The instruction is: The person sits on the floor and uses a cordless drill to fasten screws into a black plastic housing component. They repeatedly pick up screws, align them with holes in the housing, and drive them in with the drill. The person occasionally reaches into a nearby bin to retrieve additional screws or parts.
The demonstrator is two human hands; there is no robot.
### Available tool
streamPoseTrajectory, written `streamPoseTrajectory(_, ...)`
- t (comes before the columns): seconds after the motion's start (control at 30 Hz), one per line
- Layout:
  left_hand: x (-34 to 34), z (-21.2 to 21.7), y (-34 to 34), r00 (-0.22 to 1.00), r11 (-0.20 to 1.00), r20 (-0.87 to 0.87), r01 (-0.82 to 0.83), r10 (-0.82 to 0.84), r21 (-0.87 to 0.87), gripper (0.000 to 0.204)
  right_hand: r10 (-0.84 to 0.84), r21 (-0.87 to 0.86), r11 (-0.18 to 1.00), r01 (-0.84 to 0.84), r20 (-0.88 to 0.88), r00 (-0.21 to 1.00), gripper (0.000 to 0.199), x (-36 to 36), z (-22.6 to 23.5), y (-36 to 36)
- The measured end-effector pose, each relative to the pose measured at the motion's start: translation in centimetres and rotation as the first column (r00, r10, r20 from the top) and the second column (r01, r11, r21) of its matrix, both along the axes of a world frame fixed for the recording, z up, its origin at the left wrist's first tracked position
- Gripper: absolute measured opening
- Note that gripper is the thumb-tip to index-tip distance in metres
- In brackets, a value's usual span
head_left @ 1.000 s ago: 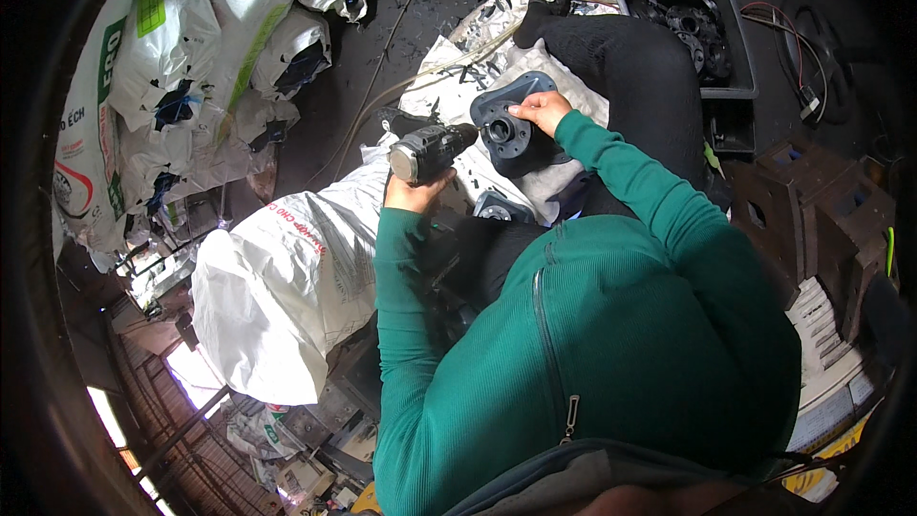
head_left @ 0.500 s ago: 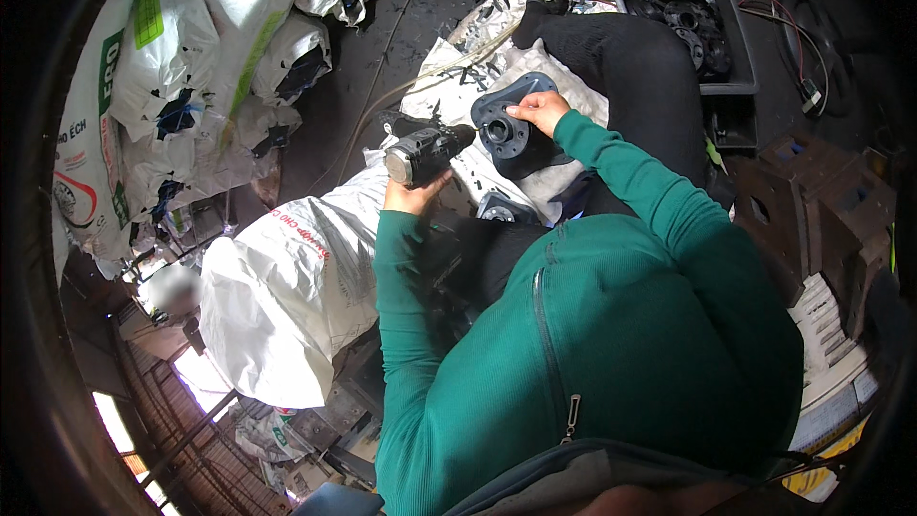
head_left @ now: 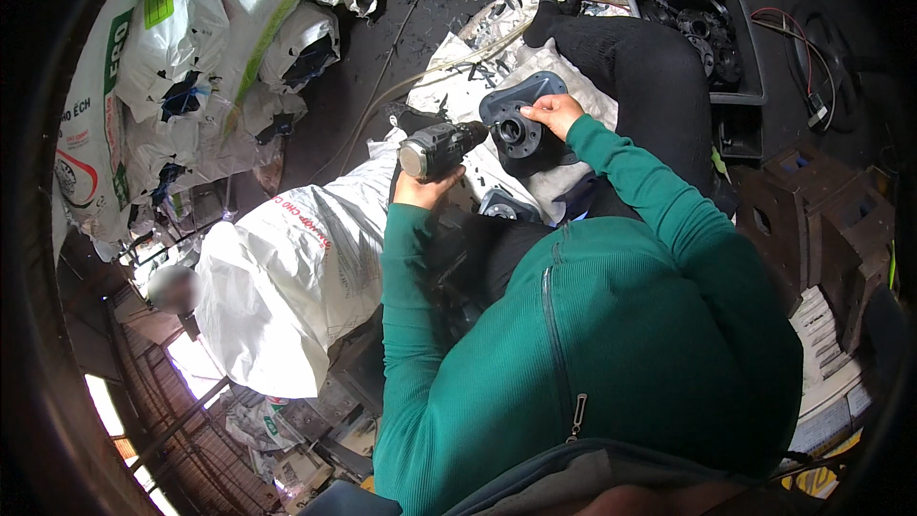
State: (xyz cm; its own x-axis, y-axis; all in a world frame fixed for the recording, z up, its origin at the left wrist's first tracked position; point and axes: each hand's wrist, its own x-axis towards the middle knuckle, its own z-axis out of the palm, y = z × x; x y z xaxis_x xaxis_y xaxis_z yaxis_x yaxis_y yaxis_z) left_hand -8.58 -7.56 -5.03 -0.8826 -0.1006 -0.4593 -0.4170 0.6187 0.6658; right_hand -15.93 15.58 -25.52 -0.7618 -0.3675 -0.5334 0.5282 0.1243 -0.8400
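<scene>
My left hand (head_left: 427,192) is wrapped round a black and grey cordless drill (head_left: 435,152), its front end pointing right. That end is at the left side of a dark grey flanged part (head_left: 516,94) with a round hub and small holes; I cannot tell whether they touch. With thumb and fingers, my right hand (head_left: 555,115) pinches this part near its hub, over my lap. A second, similar dark part (head_left: 503,203) lies below it, partly hidden by my leg and clothing. Scraps of black trimmings lie on the white sacking (head_left: 449,86) beneath.
A grey bin (head_left: 755,48) of dark parts stands at the far right. Full white sacks (head_left: 181,48) crowd the left, and another white sack (head_left: 287,296) lies nearer. Cables (head_left: 387,67) cross the floor. Brown metal blocks (head_left: 802,201) stand at right; another person (head_left: 174,289) is far left.
The whole view has shifted slightly. The drill and the flanged part sit a little further right in the picture, the part turned slightly. Both hands keep their hold.
</scene>
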Motion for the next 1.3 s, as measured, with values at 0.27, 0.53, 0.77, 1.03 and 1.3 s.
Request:
streamPoseTrajectory(0.27,-1.8,1.0,2.7,0.982,0.887,0.084,0.189,-0.169,-0.421,0.052,0.042,0.285,0.958,-0.006,-0.122,0.992,0.049,1.4,0.5,1.0)
streamPoseTrajectory(0.53,-3.2,1.2,3.2,0.983,0.920,0.149,0.158,-0.110,-0.358,0.050,0.043,0.299,0.954,0.007,-0.162,0.986,0.045,1.3,1.4,1.2)
streamPoseTrajectory(0.77,-2.6,-0.4,2.8,0.987,0.939,0.138,0.120,-0.079,-0.323,0.048,0.083,0.299,0.953,-0.054,-0.086,0.993,0.046,1.2,0.8,1.5)
streamPoseTrajectory(1.03,-0.7,-0.5,3.2,0.998,0.964,0.042,-0.042,0.055,-0.263,0.048,0.165,0.381,0.922,-0.071,-0.221,0.961,0.049,0.7,1.0,1.6)
streamPoseTrajectory(1.3,0.8,0.6,4.0,0.996,0.976,0.046,-0.071,0.082,-0.206,0.052,0.237,0.448,0.889,-0.093,-0.276,0.931,0.052,1.0,0.9,1.3)
